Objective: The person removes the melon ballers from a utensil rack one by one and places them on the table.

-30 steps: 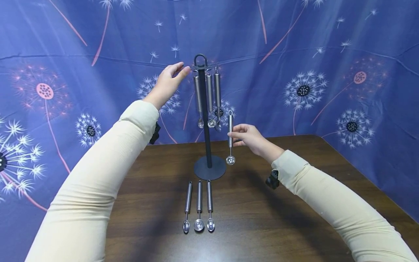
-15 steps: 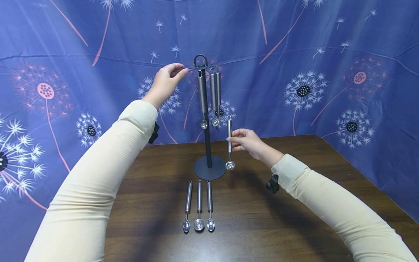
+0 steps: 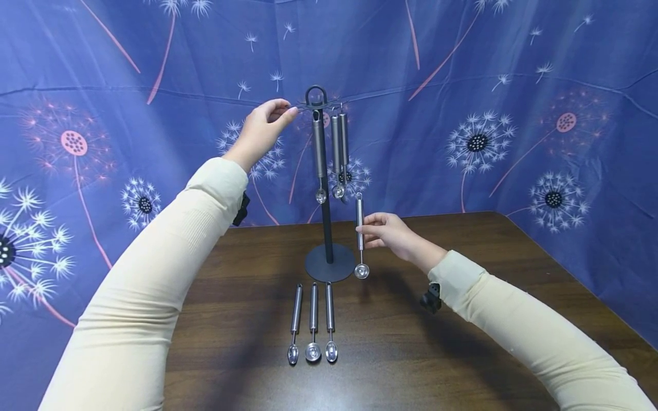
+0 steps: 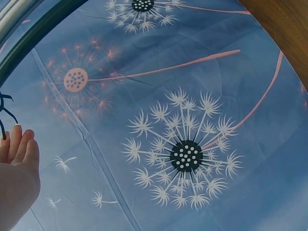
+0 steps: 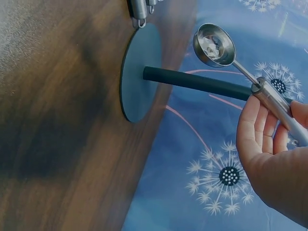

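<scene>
My right hand pinches the cylindrical handle of a steel melon baller, round bowl down, just right of the rack post. In the right wrist view, the bowl of this melon baller shows up close beside the dark stand. High on the left, my left hand pinches a thin hook at the top of the black hanging rack; in the left wrist view its fingers meet dark hooks. Several similar steel scoops hang from the rack by their handle loops.
Three steel scoops lie side by side on the brown wooden table, in front of the rack's round base. Behind stands a blue dandelion-patterned cloth.
The rack's top has turned, shifting the hanging scoops rightward. My right hand has lowered the melon baller. My left hand has stayed nearly in place at the hook.
</scene>
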A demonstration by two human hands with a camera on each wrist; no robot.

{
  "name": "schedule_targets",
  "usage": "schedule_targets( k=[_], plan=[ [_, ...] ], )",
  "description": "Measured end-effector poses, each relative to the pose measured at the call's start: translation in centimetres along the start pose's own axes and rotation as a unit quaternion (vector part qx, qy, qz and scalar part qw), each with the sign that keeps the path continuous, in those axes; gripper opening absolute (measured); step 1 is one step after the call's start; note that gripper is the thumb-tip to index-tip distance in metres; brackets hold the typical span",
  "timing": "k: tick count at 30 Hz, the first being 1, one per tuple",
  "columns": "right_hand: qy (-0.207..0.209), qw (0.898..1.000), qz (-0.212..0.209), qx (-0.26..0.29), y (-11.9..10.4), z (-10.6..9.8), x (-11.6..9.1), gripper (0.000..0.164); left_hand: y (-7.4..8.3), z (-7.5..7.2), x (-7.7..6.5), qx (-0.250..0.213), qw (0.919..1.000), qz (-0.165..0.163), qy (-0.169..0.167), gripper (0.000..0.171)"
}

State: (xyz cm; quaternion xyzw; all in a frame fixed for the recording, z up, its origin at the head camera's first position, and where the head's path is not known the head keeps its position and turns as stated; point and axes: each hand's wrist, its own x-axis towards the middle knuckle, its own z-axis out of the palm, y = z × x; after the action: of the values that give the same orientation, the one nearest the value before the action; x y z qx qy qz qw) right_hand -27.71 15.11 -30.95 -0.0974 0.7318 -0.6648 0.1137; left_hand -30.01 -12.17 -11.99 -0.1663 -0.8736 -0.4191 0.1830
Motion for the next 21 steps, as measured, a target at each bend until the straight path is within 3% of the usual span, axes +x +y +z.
schedule_targets(
  k=[13,21],
  plan=[
    [-0.006,1.000,0.018,-0.006,1.2,0.2,-0.5,0.023,0.4,0.1,-0.4,0.002,1.0000,0.003,-0.001,0.052],
    [-0.008,1.000,0.026,0.005,2.2,0.3,-0.7,0.021,0.1,0.4,-0.2,0.002,0.9997,0.023,0.001,0.048]
  ],
)
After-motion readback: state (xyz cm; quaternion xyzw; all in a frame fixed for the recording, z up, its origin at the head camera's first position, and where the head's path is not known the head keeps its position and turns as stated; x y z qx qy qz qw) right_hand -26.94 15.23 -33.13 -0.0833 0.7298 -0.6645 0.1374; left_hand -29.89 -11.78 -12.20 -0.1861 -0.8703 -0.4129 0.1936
